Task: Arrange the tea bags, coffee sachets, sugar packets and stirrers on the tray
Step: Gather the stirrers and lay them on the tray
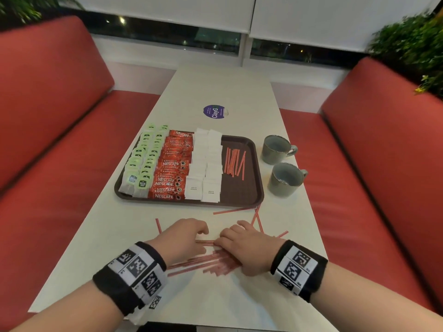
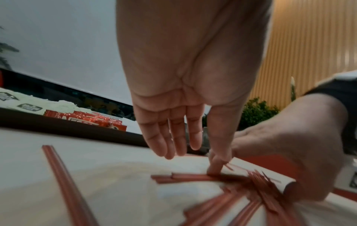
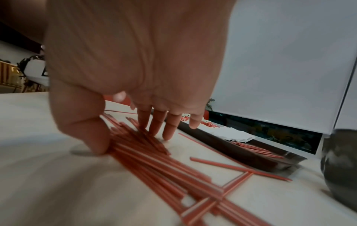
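Observation:
A brown tray [image 1: 239, 190] holds rows of green-tagged tea bags [image 1: 143, 159], red coffee sachets [image 1: 175, 164], white sugar packets [image 1: 206, 164] and a small bunch of red stirrers [image 1: 235, 164]. A pile of loose stirrers [image 1: 215, 259] lies on the table in front of the tray. My left hand [image 1: 189, 236] hovers over the pile's left end, fingers straight, with one fingertip pressing a stirrer [image 2: 193, 177]. My right hand [image 1: 247, 245] rests on the pile's right side. Its straight fingers [image 3: 156, 122] touch the stirrers [image 3: 154, 160] and its thumb sits beside them.
Single stirrers lie scattered at the left [image 1: 158, 225] and by the tray's near right corner [image 1: 257, 216]. Two grey mugs [image 1: 275, 149] [image 1: 285, 179] stand right of the tray. A purple sticker [image 1: 214, 111] is farther back. Red benches [image 1: 48, 116] flank the table.

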Available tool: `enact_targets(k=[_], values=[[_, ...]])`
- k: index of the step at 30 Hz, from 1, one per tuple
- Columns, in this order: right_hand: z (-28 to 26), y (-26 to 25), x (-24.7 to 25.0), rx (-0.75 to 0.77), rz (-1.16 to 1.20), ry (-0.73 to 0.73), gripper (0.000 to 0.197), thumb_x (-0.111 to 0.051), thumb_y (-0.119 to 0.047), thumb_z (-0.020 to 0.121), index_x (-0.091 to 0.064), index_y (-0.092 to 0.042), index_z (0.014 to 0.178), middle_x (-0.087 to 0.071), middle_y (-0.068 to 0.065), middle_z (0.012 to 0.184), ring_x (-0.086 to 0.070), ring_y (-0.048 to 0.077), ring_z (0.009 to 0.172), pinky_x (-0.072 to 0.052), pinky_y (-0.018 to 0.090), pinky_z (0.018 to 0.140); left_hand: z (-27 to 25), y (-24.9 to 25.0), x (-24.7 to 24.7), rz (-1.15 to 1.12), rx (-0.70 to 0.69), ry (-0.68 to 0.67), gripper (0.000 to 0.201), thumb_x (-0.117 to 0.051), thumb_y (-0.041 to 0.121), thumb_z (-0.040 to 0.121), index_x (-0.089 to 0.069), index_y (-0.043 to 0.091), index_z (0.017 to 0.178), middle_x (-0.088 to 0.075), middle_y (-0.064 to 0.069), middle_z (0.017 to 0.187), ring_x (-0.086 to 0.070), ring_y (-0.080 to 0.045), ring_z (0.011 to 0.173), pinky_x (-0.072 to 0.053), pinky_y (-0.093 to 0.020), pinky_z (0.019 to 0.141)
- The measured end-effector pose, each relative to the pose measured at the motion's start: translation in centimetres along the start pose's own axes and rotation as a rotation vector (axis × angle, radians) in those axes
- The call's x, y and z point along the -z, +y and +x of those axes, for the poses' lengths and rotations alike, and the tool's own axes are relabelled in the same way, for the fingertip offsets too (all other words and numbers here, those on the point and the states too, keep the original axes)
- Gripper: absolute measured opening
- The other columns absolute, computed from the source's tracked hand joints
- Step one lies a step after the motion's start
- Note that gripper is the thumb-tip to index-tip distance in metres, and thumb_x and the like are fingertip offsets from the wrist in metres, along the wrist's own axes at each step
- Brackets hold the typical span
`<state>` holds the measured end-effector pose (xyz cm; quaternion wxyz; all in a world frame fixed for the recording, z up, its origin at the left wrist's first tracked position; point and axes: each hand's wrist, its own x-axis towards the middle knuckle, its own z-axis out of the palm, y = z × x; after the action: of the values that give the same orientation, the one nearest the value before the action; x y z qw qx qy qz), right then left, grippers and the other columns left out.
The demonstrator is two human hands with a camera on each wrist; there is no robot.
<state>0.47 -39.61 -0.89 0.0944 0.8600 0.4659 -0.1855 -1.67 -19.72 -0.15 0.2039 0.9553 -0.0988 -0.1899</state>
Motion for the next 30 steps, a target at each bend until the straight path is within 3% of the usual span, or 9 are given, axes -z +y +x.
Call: enact_targets(k=[3, 6, 9, 13, 17, 22, 26, 30], values=[[0.4, 0.1, 0.0, -0.014, 0.023, 0.029, 0.055, -0.058, -0.011, 0.076, -0.042, -0.015, 0.129, -0.048, 0.007, 0.116, -0.045, 0.028, 0.106, -0.029, 0.044, 0.105, 0.0, -0.4, 0.8, -0.059, 0.058, 0.056, 0.043, -0.070, 0.034, 0.082, -0.056, 0.027, 0.122, -0.057, 0.009, 0.123, -0.053, -0.009, 0.109, -0.039, -0.017, 0.088], [0.8, -0.4, 0.1, -0.075, 0.070, 0.038, 0.044, -0.054, -0.007, 0.079, -0.044, -0.011, 0.121, -0.051, 0.009, 0.111, -0.046, 0.028, 0.102, -0.035, 0.041, 0.095, -0.5, -0.9, 0.6, -0.064, 0.115, -0.007, 0.047, -0.072, 0.031, 0.079, -0.055, 0.027, 0.122, -0.055, 0.009, 0.122, -0.053, -0.009, 0.107, -0.042, -0.018, 0.088], [1.2, -1.1, 0.1, -0.142, 0.094, 0.021, 0.030, -0.051, -0.007, 0.082, -0.046, -0.009, 0.111, -0.052, 0.012, 0.108, -0.046, 0.030, 0.099, -0.037, 0.041, 0.089, -1.0, -1.2, -0.5, -0.005, 0.099, -0.094, 0.051, -0.073, 0.031, 0.075, -0.054, 0.027, 0.122, -0.055, 0.008, 0.123, -0.052, -0.010, 0.110, -0.043, -0.022, 0.093], [1.8, -1.5, -0.2, -0.182, 0.136, 0.004, 0.022, -0.048, -0.009, 0.085, -0.050, -0.008, 0.107, -0.052, 0.014, 0.106, -0.046, 0.031, 0.097, -0.033, 0.037, 0.078, -1.3, -1.0, -1.8, 0.048, 0.057, -0.070, 0.048, -0.069, 0.024, 0.078, -0.054, 0.026, 0.123, -0.052, 0.007, 0.120, -0.049, -0.012, 0.111, -0.042, -0.023, 0.095], [2.1, -1.6, -0.9, -0.202, 0.163, 0.041, 0.019, -0.047, -0.012, 0.087, -0.053, -0.009, 0.105, -0.050, 0.012, 0.103, -0.047, 0.031, 0.096, -0.036, 0.038, 0.075, -1.1, -0.6, -2.4, 0.107, 0.021, -0.065, 0.035, -0.060, 0.022, 0.086, -0.055, 0.024, 0.121, -0.054, 0.003, 0.118, -0.051, -0.016, 0.109, -0.041, -0.025, 0.089], [1.8, -1.9, -1.7, -0.155, 0.160, 0.123, 0.020, -0.040, -0.012, 0.092, -0.047, -0.007, 0.110, -0.052, 0.016, 0.105, -0.047, 0.032, 0.094, -0.024, 0.034, 0.071, -1.1, 0.2, -2.4, 0.179, -0.027, -0.039, 0.020, -0.047, 0.020, 0.094, -0.061, 0.019, 0.107, -0.059, -0.002, 0.108, -0.055, -0.020, 0.098, -0.040, -0.028, 0.078], [1.7, -1.8, -1.8, -0.148, 0.186, 0.145, 0.020, -0.036, -0.012, 0.094, -0.047, -0.005, 0.110, -0.051, 0.016, 0.106, -0.046, 0.032, 0.094, -0.022, 0.034, 0.072, -1.0, 0.3, -1.8, 0.136, -0.023, 0.043, 0.021, -0.050, 0.022, 0.094, -0.062, 0.022, 0.110, -0.060, 0.001, 0.108, -0.056, -0.017, 0.098, -0.043, -0.027, 0.082], [1.5, -1.7, -1.5, -0.170, 0.267, 0.141, 0.018, -0.038, -0.012, 0.094, -0.048, -0.005, 0.107, -0.050, 0.016, 0.105, -0.045, 0.031, 0.094, -0.027, 0.035, 0.073, -1.2, 0.6, -0.3, 0.069, -0.064, 0.130, 0.016, -0.056, 0.026, 0.090, -0.066, 0.025, 0.102, -0.061, 0.009, 0.097, -0.052, -0.008, 0.085, -0.043, -0.020, 0.077]])
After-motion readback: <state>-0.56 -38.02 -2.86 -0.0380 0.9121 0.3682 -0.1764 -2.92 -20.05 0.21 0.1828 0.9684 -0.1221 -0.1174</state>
